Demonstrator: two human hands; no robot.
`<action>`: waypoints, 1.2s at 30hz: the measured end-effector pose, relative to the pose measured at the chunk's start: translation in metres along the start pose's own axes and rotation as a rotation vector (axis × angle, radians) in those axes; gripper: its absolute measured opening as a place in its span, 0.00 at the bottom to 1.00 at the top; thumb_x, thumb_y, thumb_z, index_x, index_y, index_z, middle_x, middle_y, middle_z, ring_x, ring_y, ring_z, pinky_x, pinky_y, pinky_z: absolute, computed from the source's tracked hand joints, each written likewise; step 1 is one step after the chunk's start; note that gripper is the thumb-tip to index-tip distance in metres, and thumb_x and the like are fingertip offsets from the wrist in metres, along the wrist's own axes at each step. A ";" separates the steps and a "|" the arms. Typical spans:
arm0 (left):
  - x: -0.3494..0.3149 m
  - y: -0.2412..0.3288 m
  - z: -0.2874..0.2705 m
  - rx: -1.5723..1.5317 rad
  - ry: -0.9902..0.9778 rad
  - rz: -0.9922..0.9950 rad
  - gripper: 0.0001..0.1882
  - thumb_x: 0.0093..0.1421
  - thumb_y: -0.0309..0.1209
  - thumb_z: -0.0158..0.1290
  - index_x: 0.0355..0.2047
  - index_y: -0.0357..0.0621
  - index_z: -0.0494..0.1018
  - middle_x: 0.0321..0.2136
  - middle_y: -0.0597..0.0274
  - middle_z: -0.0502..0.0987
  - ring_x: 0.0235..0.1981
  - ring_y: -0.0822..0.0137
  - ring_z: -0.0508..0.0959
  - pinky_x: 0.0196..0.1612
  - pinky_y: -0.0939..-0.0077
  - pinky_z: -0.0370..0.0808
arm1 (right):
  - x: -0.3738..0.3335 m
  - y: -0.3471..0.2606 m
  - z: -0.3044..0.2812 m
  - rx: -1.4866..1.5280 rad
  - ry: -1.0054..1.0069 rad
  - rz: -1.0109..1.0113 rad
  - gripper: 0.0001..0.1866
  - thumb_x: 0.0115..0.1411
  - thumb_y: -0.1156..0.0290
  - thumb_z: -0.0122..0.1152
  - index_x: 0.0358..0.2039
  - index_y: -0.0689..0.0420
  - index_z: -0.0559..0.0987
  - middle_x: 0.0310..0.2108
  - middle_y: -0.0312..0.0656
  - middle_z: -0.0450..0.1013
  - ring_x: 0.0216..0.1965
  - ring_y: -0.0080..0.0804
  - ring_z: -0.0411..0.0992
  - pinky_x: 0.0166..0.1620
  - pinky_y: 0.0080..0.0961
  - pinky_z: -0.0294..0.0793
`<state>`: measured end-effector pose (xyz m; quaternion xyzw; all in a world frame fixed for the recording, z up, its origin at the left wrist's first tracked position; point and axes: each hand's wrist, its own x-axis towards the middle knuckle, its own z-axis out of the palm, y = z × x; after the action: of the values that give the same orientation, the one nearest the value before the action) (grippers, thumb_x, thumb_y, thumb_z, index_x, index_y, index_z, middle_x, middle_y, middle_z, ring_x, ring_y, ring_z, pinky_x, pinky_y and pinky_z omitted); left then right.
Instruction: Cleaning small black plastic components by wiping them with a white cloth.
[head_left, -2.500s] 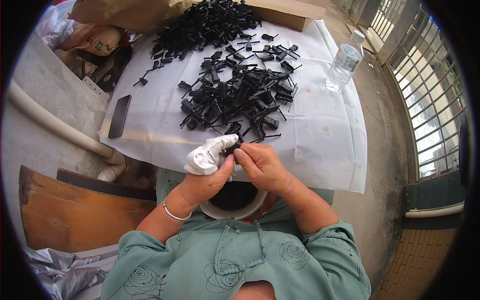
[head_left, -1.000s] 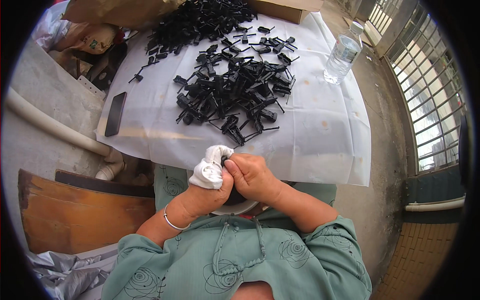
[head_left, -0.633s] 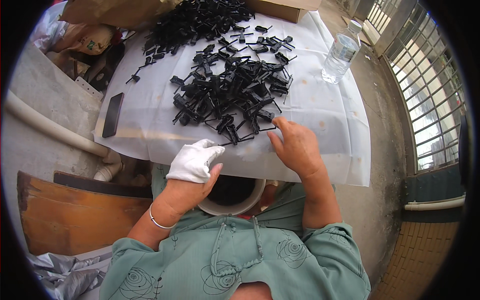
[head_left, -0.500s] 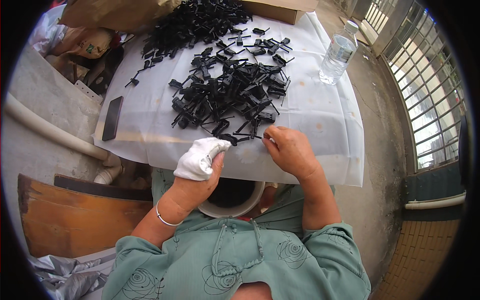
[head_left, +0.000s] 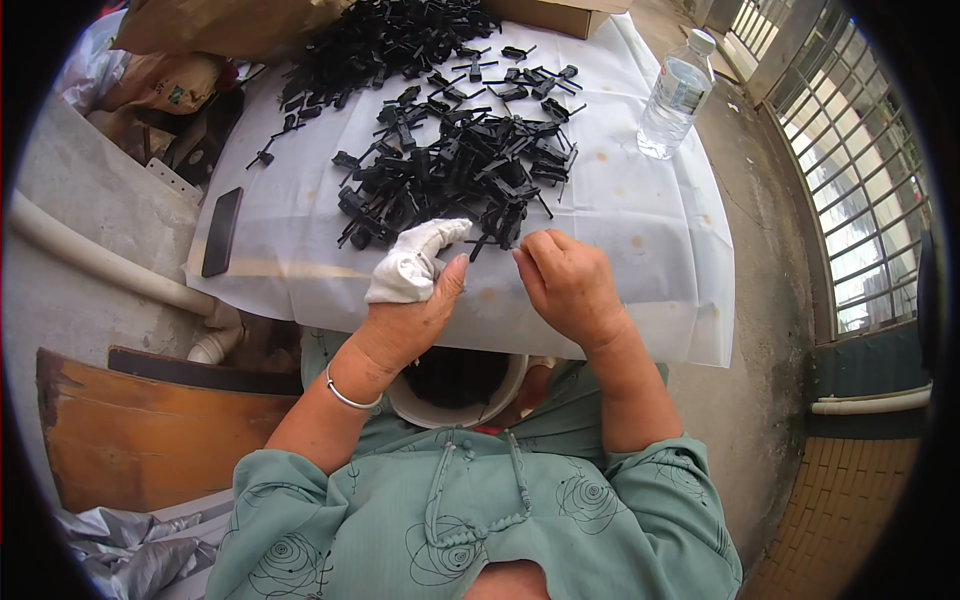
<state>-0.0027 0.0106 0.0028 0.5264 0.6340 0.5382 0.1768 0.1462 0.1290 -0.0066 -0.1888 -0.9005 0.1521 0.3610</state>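
Note:
A heap of small black plastic parts with thin prongs lies on the white-covered table. My left hand, its fingers wrapped in white cloth, reaches to the heap's near edge. Its thumb stands apart from the covered fingers, and I see no part between them. Just right of it, my right hand is closed, thumb against curled fingers. Whatever it may pinch is hidden. Below the table edge, between my knees, a white bucket has dark contents.
A larger black pile spreads at the back beside brown paper and a cardboard box. A clear water bottle stands at the right, a dark phone lies at the left. A barred window is farther right.
Both hands have moved slightly away from me toward the heap. The black part that was between my fingertips near the table's front is no longer seen there.

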 end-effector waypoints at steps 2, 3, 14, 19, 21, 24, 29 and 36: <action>-0.005 -0.002 -0.005 0.086 0.015 0.011 0.12 0.59 0.25 0.51 0.43 0.36 0.71 0.35 0.62 0.73 0.24 0.78 0.72 0.26 0.85 0.71 | -0.002 0.005 0.004 -0.010 -0.049 -0.004 0.06 0.53 0.75 0.57 0.24 0.58 0.69 0.20 0.43 0.67 0.20 0.43 0.67 0.22 0.34 0.66; -0.008 0.002 -0.011 0.067 -0.048 -0.020 0.10 0.58 0.24 0.51 0.41 0.37 0.72 0.32 0.62 0.73 0.23 0.78 0.71 0.27 0.84 0.71 | 0.000 0.010 0.006 0.002 -0.068 0.019 0.06 0.53 0.75 0.57 0.24 0.58 0.69 0.20 0.43 0.67 0.20 0.43 0.67 0.22 0.34 0.66; -0.085 -0.138 -0.024 0.576 -0.795 -0.451 0.13 0.51 0.22 0.46 0.38 0.40 0.74 0.31 0.45 0.75 0.35 0.49 0.75 0.39 0.63 0.72 | -0.002 0.002 0.001 0.211 0.129 -0.055 0.03 0.59 0.76 0.52 0.31 0.62 0.73 0.23 0.38 0.70 0.18 0.25 0.62 0.24 0.19 0.64; -0.122 -0.232 0.037 0.548 -0.773 -0.148 0.12 0.54 0.32 0.45 0.35 0.41 0.74 0.33 0.46 0.75 0.33 0.49 0.75 0.39 0.59 0.70 | -0.005 -0.002 0.003 0.413 0.056 0.023 0.06 0.61 0.76 0.49 0.33 0.64 0.73 0.25 0.33 0.70 0.21 0.17 0.58 0.25 0.13 0.60; -0.130 -0.237 0.056 0.514 -0.756 -0.172 0.12 0.55 0.32 0.46 0.35 0.40 0.73 0.33 0.47 0.75 0.33 0.49 0.74 0.39 0.59 0.70 | -0.010 0.002 0.005 0.406 0.057 0.065 0.06 0.61 0.76 0.49 0.33 0.64 0.73 0.26 0.34 0.70 0.21 0.17 0.58 0.26 0.13 0.60; -0.133 -0.236 0.065 0.447 -0.758 -0.208 0.12 0.55 0.33 0.46 0.35 0.40 0.73 0.33 0.47 0.75 0.33 0.49 0.74 0.39 0.59 0.70 | -0.011 0.000 0.001 0.376 0.037 0.107 0.06 0.61 0.76 0.50 0.32 0.65 0.73 0.26 0.36 0.71 0.21 0.18 0.59 0.26 0.13 0.61; -0.129 -0.225 0.060 0.289 -0.836 -0.258 0.12 0.56 0.32 0.47 0.38 0.40 0.72 0.35 0.49 0.75 0.36 0.51 0.73 0.41 0.62 0.69 | -0.007 0.007 0.009 0.392 0.009 -0.027 0.04 0.58 0.79 0.51 0.32 0.67 0.72 0.26 0.42 0.72 0.21 0.26 0.64 0.25 0.18 0.65; -0.116 -0.191 0.050 0.200 -0.840 -0.298 0.14 0.57 0.32 0.47 0.43 0.41 0.70 0.38 0.51 0.75 0.40 0.55 0.73 0.45 0.65 0.69 | -0.004 0.003 0.005 0.496 0.051 -0.067 0.03 0.57 0.81 0.51 0.32 0.66 0.71 0.26 0.43 0.72 0.21 0.30 0.65 0.25 0.21 0.66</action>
<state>-0.0099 -0.0388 -0.2212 0.6167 0.6250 0.1829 0.4423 0.1463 0.1293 -0.0133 -0.0684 -0.8318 0.3516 0.4239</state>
